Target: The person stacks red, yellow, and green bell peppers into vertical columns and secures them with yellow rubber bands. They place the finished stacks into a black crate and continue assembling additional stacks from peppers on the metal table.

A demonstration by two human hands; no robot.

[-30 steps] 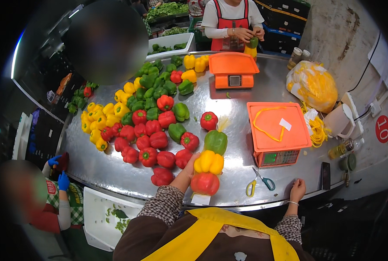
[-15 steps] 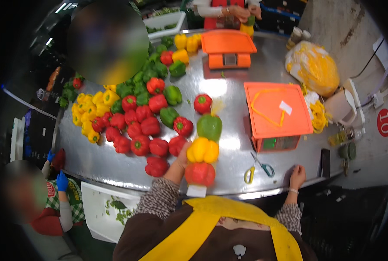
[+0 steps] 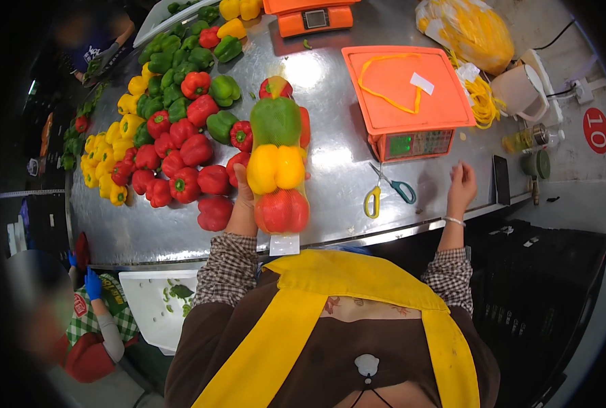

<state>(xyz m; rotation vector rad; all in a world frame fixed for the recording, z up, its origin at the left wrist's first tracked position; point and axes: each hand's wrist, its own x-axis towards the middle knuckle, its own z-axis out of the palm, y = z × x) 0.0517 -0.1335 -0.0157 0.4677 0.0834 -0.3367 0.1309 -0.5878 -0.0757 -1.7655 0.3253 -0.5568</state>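
My left hand [image 3: 244, 201] is wrapped round the left side of a netted pack of bell peppers, its fingers partly hidden behind the pack. In the net sit a green pepper [image 3: 276, 123], a yellow one [image 3: 275, 168] and a red one [image 3: 282, 211] in a row, with a white tag [image 3: 284, 245] at the near end. Nothing shows in my right hand [image 3: 461, 185], held over the table's front edge with fingers loosely bent and apart. Left of it lie scissors [image 3: 388, 190] with one yellow and one teal handle.
Loose red peppers [image 3: 195, 150], green ones [image 3: 174, 64] and yellow ones [image 3: 107, 153] cover the left of the metal table [image 3: 330, 211]. An orange scale [image 3: 411, 95] bears a yellow net strip and white tag. A co-worker's blue-gloved hand [image 3: 93, 283] is at lower left, near a white crate [image 3: 154, 306].
The view has tilted down toward me. My left hand has raised the netted peppers off the table. My right hand's fingers have loosened from a curl.
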